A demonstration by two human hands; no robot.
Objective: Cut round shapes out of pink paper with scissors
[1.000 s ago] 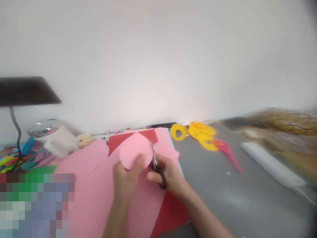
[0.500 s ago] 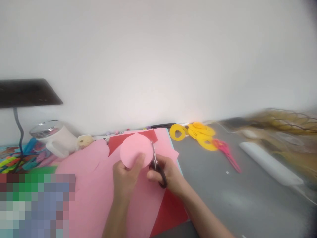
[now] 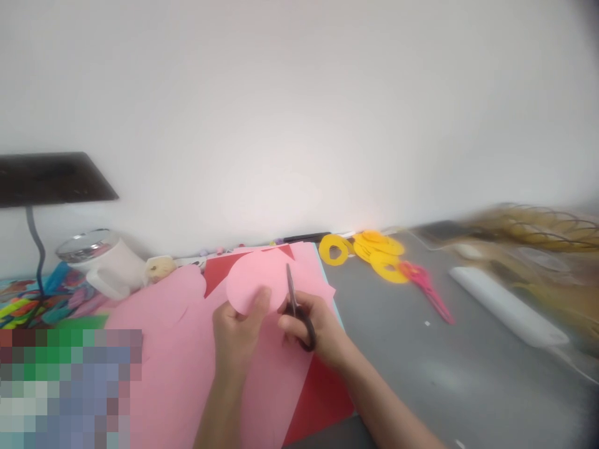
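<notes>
A round piece of pink paper (image 3: 250,277) is pinched in my left hand (image 3: 241,330), thumb on top and fingers underneath. My right hand (image 3: 316,324) grips black-handled scissors (image 3: 304,324), fingers through the loops. The blades point away from me and look closed, along the right edge of the pink round. Beneath both hands lie large sheets of pink paper (image 3: 173,349) and red paper (image 3: 322,405). Whether the blades touch the round's edge, I cannot tell.
To the right lie yellow paper rings (image 3: 334,249), pink scissors (image 3: 428,290) and a white power strip (image 3: 510,305) on the grey table (image 3: 397,374). On the left stand a white mug (image 3: 110,265) and colourful small pieces (image 3: 28,296) below a dark panel (image 3: 51,178).
The scissor blades have come together beside the pink round, and its right edge overlaps them less. My left hand keeps its pinch. The view has shifted very slightly.
</notes>
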